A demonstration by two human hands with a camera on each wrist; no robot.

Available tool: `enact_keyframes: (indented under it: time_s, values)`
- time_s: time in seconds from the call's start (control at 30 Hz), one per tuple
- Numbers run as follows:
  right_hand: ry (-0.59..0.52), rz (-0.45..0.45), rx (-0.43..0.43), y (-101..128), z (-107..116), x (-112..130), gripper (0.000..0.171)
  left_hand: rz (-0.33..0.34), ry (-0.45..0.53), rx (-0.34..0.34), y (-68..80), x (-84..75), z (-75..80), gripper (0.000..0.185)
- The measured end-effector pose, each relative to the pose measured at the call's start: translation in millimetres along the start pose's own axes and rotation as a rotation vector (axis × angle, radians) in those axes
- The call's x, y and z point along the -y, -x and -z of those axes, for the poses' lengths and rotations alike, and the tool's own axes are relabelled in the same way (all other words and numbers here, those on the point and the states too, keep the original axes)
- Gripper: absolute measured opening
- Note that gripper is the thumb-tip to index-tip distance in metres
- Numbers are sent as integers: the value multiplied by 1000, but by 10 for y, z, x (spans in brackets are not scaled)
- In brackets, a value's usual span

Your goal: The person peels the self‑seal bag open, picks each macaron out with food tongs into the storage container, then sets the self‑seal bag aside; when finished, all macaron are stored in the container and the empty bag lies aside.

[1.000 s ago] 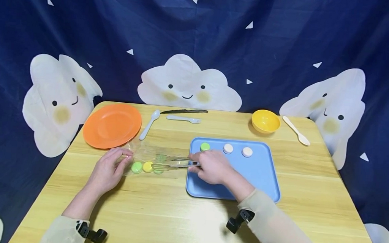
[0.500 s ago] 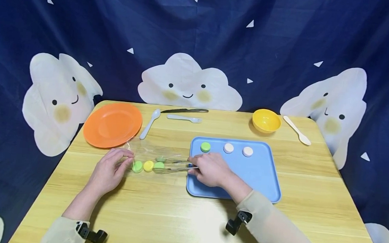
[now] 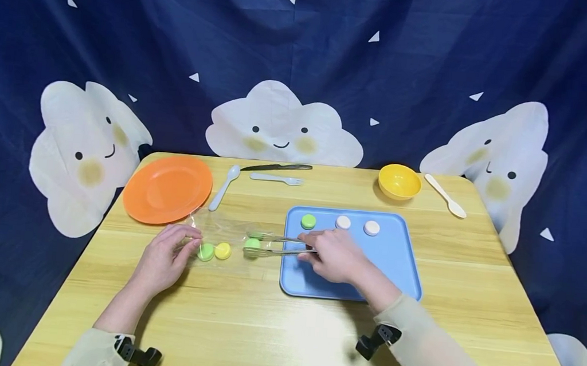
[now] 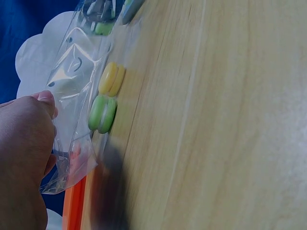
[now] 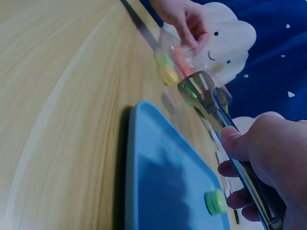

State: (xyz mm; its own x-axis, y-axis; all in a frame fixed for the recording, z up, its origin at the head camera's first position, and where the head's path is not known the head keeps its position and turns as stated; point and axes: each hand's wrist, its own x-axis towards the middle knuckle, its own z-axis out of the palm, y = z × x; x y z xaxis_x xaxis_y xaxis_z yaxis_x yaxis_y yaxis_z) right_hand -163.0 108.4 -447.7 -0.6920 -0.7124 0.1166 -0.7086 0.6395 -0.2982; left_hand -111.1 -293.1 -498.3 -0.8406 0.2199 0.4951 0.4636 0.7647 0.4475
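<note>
My left hand (image 3: 166, 256) pinches the upper side of a clear plastic bag (image 4: 79, 60) lying on the table. Inside the bag sit a green macaron (image 4: 102, 114) and a yellow macaron (image 4: 112, 79), side by side. My right hand (image 3: 336, 256) grips metal tongs (image 5: 225, 120) with slotted ends. Between the tong ends, within the bag's right part, is another green macaron (image 3: 252, 243). Under the right hand lies a blue tray (image 3: 382, 273), bearing a green macaron (image 3: 308, 222) and two white macarons (image 3: 371, 228) along its far side.
An orange plate (image 3: 166, 190) lies behind the left hand. Near the far edge are a pale spoon (image 3: 224, 188), a black knife (image 3: 276, 168) and a pale fork (image 3: 275, 179). A yellow bowl (image 3: 399, 183) and a cream spoon (image 3: 446, 196) stand at the back right.
My right hand and the tongs have moved to the right, and the green macaron between their ends came along, away from the yellow one. The left hand stays put.
</note>
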Motion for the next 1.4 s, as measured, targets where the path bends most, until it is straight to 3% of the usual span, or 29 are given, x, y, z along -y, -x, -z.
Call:
enact_keyframes:
  time_s: [0.43, 0.8, 1.13, 1.4]
  values:
    - [40, -91, -109, 535, 240, -322, 37, 6, -9, 2, 2, -6, -8, 17]
    - [42, -171, -105, 893, 222, -533, 24, 2, -3, -6, -7, -2, -23, 18]
    - [57, -192, -77, 956, 83, -544, 35, 4, -5, -1, 2, -13, -13, 18]
    - [14, -209, -85, 895, 123, -495, 40, 2, -4, 1, 2, -12, -6, 17]
